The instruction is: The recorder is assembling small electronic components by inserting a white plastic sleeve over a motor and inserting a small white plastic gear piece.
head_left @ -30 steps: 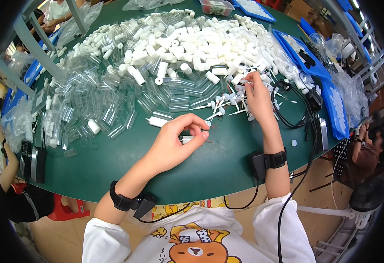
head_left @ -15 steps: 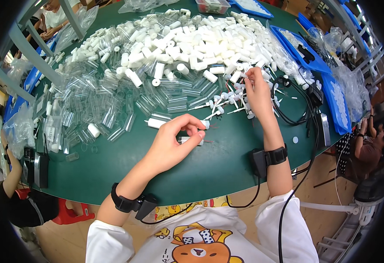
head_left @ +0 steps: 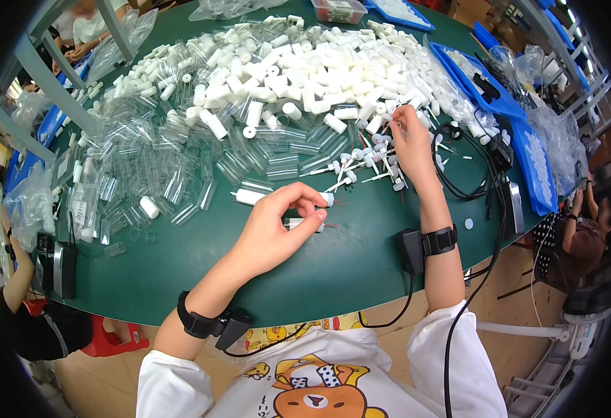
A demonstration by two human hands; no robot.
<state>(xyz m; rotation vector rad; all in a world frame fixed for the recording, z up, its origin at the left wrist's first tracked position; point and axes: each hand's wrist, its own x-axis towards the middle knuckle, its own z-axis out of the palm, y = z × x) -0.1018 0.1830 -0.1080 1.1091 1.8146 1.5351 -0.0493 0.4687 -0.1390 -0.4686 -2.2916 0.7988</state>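
Note:
My left hand [head_left: 267, 226] rests low over the table with fingers curled, thumb and forefinger tips nearly meeting beside a pale cap [head_left: 328, 198] with thin red wires. A white cylinder [head_left: 248, 197] runs in under that hand. Partly covered by the thumb, a clear tube [head_left: 295, 223] lies with red wires at its right end. What the left fingertips grip is hidden. My right hand [head_left: 411, 146] pinches at the edge of a pile of small white disc-and-stem pieces [head_left: 350, 167]; a bit of red wire shows at its fingertips, the rest being too small to make out.
A big heap of white cylinders [head_left: 305, 70] covers the far table, with clear tubes [head_left: 145, 153] to the left. Blue trays [head_left: 539, 164] stand at the right. Black cables [head_left: 459, 181] trail past my right forearm. Other people sit around the table.
My right hand has shifted very slightly at the pile, and a few small pieces beneath it have moved. My left hand stays in place.

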